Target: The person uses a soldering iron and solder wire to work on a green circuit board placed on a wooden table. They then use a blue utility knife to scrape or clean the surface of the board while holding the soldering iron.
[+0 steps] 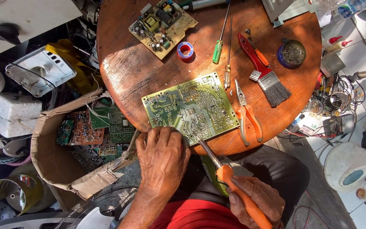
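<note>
Head view, nearest first: right hand low in frame, fist wrapped tight around the orange handle of a soldering iron. The iron's long axis runs diagonally, handle at lower right, tip at upper left. The tip sits on the near edge of the green circuit board, or just above it; can't tell which.

Left hand is left of the iron, fingers curled down over the board's near edge, pressing it onto the round wooden table. No pinch, more a flat clamp. It is the nearer hand to the board; fingertips are just beside the iron's tip.

Board lies up and left of the right-hand grip, solder side up, slightly skewed, near edge overhanging the table rim a bit.

Just right of the board: orange-handled pliers, apart from it. Further back: paintbrush, green screwdriver, tape roll, a second board. On the left, below the table, a cardboard box of scrap boards.
</note>
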